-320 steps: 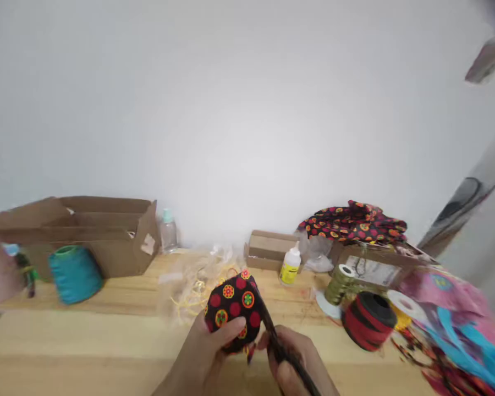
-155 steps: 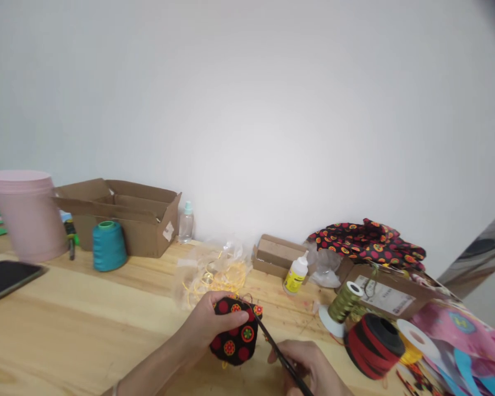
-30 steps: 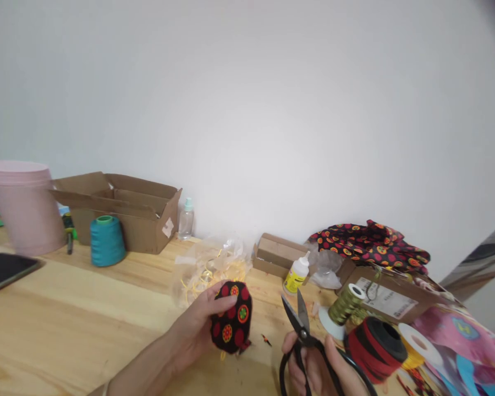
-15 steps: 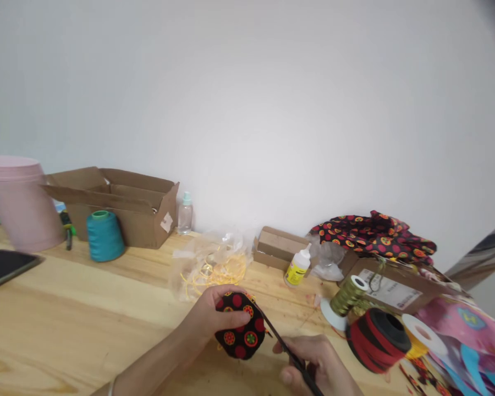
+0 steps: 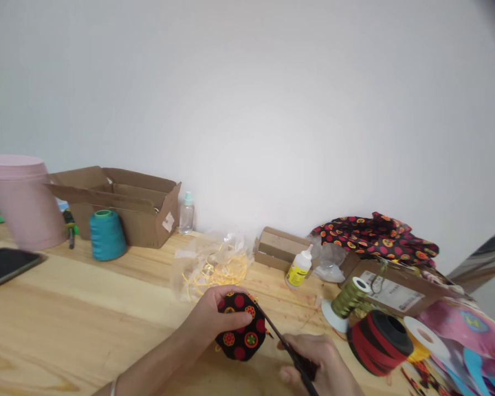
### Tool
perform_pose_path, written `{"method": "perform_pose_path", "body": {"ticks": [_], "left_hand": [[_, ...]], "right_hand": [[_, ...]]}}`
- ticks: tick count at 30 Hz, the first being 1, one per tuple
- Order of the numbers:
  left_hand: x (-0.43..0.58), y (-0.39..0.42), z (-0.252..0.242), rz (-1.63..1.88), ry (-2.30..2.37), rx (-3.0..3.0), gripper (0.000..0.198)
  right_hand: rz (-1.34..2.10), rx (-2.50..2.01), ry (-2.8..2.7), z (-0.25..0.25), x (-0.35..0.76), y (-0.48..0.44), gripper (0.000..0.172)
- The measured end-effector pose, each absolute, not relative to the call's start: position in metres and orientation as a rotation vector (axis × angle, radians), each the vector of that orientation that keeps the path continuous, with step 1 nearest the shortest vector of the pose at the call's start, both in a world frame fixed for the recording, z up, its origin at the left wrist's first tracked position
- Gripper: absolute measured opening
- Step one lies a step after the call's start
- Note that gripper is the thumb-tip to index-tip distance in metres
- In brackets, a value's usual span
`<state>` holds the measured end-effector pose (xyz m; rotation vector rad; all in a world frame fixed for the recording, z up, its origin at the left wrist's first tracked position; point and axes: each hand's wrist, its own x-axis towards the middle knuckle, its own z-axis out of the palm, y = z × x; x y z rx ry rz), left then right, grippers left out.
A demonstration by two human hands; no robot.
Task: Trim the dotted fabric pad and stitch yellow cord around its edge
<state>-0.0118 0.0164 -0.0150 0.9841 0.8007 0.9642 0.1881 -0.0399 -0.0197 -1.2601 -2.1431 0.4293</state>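
My left hand [image 5: 214,314] is closed around a small round piece covered in black fabric with red and orange dots [image 5: 242,333], held just above the wooden table [image 5: 66,313]. My right hand [image 5: 319,366] grips black scissors [image 5: 286,347]. Their blades point up and left, and the tips touch the upper right edge of the fabric piece. Both hands are near the table's front edge, slightly right of centre.
Behind the hands lie a clear bag with yellow cord [image 5: 214,267], a small flat carton [image 5: 280,248] and a glue bottle [image 5: 299,268]. Ribbon spools [image 5: 379,341] and patterned cloth [image 5: 379,236] crowd the right. An open carton [image 5: 119,206], teal thread cone [image 5: 106,235], pink bucket [image 5: 22,201] and phone [image 5: 4,265] stand left.
A second ago my right hand held the scissors upright, apart from the fabric piece. It has since tilted them and brought the blade tips to the piece's edge.
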Motion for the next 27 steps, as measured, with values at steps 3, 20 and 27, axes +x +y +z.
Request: {"method": "perform_pose_path", "body": {"ticks": [3, 20, 27], "left_hand": [[-0.0120, 0.0163, -0.0140, 0.951, 0.802, 0.993, 0.027], [-0.0175, 0.0165, -0.0125, 0.865, 0.741, 1.077, 0.023], [-0.0173, 0.0159, -0.0140, 0.847, 0.701, 1.062, 0.025]], "right_hand": [[0.384, -1.269, -2.114, -0.0183, 0.1867, -0.0416, 0.043], [0.395, -1.257, -2.331, -0.0119, 0.1896, -0.0399, 0.038], [0.352, -1.274, -2.367, -0.0093, 0.1920, -0.0413, 0.035]]}}
